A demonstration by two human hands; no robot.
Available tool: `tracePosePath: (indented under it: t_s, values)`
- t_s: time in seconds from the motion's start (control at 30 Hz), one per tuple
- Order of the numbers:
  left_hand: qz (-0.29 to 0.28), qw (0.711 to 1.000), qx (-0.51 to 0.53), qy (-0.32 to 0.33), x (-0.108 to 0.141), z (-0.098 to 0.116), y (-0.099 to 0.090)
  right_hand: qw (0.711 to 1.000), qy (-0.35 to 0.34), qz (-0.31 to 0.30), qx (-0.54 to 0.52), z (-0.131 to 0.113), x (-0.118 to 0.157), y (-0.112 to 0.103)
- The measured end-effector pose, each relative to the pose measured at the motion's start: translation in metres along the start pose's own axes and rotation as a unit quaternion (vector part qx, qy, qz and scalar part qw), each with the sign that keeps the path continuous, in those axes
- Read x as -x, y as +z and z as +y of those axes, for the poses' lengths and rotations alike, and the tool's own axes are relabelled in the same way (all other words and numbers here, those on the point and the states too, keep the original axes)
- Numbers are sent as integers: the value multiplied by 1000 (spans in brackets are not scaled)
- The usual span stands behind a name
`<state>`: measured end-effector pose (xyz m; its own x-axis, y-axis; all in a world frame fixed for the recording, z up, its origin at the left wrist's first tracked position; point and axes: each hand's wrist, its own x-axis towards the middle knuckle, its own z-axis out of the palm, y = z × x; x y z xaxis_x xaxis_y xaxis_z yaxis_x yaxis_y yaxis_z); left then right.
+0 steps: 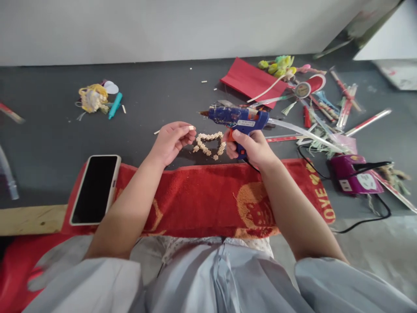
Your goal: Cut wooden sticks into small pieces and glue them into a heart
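My right hand [249, 145] grips a blue hot glue gun [239, 117] by its handle, fingers at the orange trigger. Its nozzle points left, above the table, and a clear glue stick [302, 130] trails from its back. Between finger and thumb, my left hand [174, 141] pinches a small pale stick piece [190, 128] just left of and below the nozzle. On the dark table between my hands lies a heart-shaped outline [203, 148] made of small cream pieces. My right hand partly covers its right side.
A red towel [202, 195] lies along the front edge with a phone [95, 189] on its left end. Yellow yarn [93, 98] and a teal marker [115, 105] sit at left. Red paper [252, 80], a ribbon spool [309, 86], and a purple power block [355, 174] with cables crowd the right.
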<state>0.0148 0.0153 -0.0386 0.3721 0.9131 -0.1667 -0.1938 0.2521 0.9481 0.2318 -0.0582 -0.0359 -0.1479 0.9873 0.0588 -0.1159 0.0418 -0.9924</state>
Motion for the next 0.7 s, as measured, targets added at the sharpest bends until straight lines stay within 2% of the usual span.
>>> tracePosePath:
  t_s: [0.27,0.53,0.7]
  values:
    - [1,1000,11,-9,2,1,2,998,28,-60,0,9,7,-3]
    - [25,999,-1,-25,3,1,2,999,-3,-48,10,5,7,1]
    - [14,999,29,-20,3,1,2,999,19,-50,-4,4,8,2]
